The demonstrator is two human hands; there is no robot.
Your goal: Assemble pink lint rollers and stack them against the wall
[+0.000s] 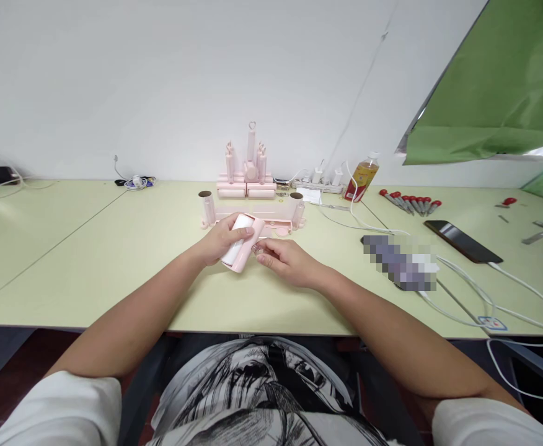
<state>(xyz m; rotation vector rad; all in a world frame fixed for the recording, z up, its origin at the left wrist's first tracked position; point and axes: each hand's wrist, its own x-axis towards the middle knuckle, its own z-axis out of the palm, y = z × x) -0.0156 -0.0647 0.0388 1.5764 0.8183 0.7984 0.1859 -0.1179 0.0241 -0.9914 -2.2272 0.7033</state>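
A pink case with a white roll (237, 243) is tilted above the table, and my left hand (224, 238) is wrapped round its left side, thumb across the top. My right hand (286, 260) is at the case's right side, fingers pinched on a small clear piece whose shape is hard to make out. Just beyond the hands lie pink and clear parts, among them a long pink piece (278, 223) and a round pink disc (282, 232). Two upright rolls with brown cores (205, 204) (296, 204) stand at either end.
Stacked pink cases (232, 189) stand by the wall. To the right are a drink bottle (362, 178), a power strip (320, 186), red-capped tubes (411, 202), a black phone (463, 241), a pixelated object (399, 263) and white cables (527, 297). A coiled cable (136, 182) lies back left.
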